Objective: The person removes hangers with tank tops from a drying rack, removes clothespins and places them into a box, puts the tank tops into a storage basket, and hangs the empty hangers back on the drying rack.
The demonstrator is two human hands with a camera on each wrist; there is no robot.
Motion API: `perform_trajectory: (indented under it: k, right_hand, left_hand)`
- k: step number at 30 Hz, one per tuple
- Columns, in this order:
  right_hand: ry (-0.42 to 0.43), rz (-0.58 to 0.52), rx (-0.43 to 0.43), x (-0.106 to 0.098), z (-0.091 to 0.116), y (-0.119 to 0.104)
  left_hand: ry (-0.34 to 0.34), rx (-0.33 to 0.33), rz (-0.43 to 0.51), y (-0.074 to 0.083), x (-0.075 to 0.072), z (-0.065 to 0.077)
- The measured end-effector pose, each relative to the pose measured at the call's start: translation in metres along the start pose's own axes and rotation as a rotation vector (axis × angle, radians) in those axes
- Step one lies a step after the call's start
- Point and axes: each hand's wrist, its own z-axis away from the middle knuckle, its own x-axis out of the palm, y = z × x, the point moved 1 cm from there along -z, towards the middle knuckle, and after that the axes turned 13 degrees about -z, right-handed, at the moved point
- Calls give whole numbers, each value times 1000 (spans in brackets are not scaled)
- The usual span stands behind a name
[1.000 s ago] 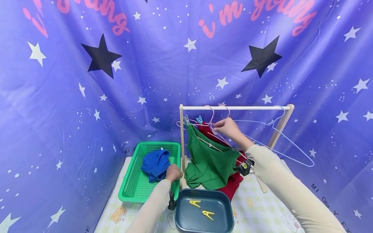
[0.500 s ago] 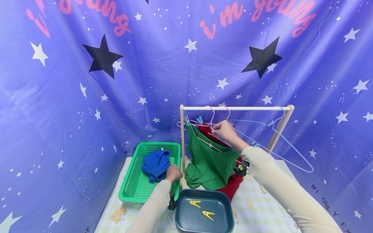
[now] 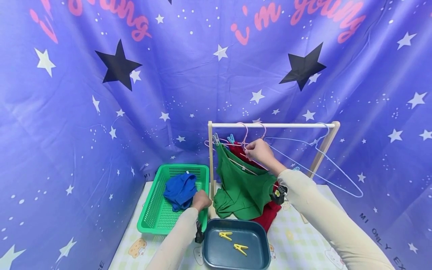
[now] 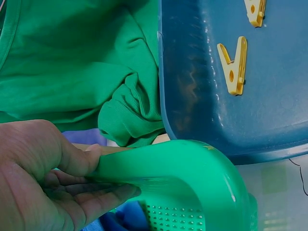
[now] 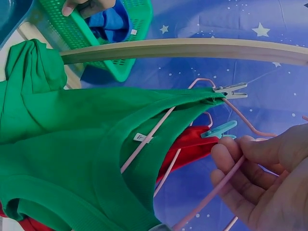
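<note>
My right hand [image 3: 261, 151] pinches the pink wire hanger [image 5: 211, 193] just below its hook. On that hanger hangs a green top [image 3: 241, 191], with a grey clothespin [image 5: 232, 90] at one shoulder. Behind it a red garment [image 3: 270, 213] hangs on another pink hanger, bearing a light-blue clothespin [image 3: 231, 138]. My left hand [image 3: 201, 200] grips the rim of the green basket [image 4: 173, 156], thumb on top and fingers beneath. A crumpled blue garment [image 3: 180, 190] lies in the basket.
A wooden rack [image 3: 287, 125] carries the hangers; a light-blue hanger [image 3: 337, 161] hangs at its right end. In front, a dark blue tray [image 3: 216, 258] holds two yellow clothespins [image 3: 240, 249]. A starry curtain [image 3: 189, 86] surrounds the table.
My right hand shifted slightly left and down along the hanger, then stayed put. The light-blue hanger swung a little. My left hand has kept its place on the basket rim.
</note>
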Motion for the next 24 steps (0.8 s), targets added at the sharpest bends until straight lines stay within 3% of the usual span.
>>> perform_trajectory:
  k: [12,24]
  right_hand:
    - [61,43,-5,2,1,1]
    - [168,43,-81,-7,5,-3]
  left_hand:
    - [-1,-12,-29,1,-2,1]
    - [3,-7,-20,-1,2,-2]
